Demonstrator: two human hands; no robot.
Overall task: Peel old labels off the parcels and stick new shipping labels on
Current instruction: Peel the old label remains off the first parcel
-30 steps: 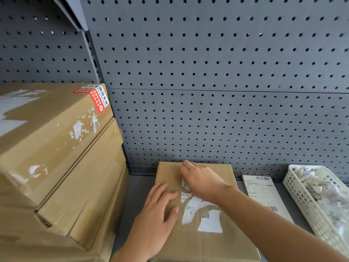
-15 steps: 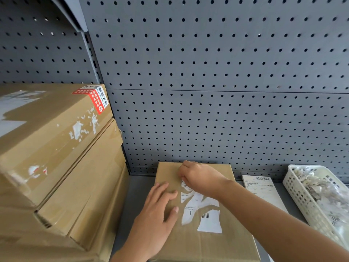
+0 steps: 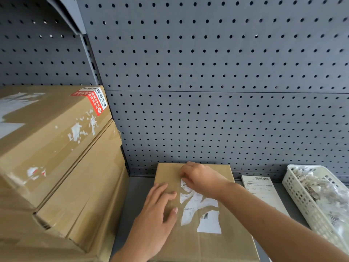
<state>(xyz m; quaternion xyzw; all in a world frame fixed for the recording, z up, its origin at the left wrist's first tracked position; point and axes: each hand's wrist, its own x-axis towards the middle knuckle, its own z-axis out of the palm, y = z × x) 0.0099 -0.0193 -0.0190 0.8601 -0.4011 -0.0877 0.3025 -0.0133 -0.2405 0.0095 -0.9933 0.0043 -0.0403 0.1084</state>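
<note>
Three cardboard boxes are in view: one flat parcel (image 3: 222, 246) lying at the middle of the bench (image 3: 137, 188), its far end against the back edge, and two big boxes stacked at the left edge, the upper box (image 3: 47, 133) on the lower box (image 3: 90, 186). The upper one carries one red sticker (image 3: 92, 100) at its far corner and white paper scraps on its side. One old label (image 3: 207, 224), torn into ragged white patches with a barcode, is stuck on top of the parcel. One fresh label sheet (image 3: 262, 190) lies flat just right of the parcel, and one white basket (image 3: 298, 195) of peeled scraps (image 3: 317, 188) sits at the right edge.

The left hand (image 3: 154, 220) lies flat on the parcel's left half, fingers (image 3: 160, 191) straight and slightly spread, pressing bare cardboard just beside the label. The right hand (image 3: 202, 178) reaches over from the right, its fingers (image 3: 186, 181) curled tight and narrow, tips nipping the torn upper end of the old label. The rest of the label runs from those fingertips toward the near edge, between the two hands
</note>
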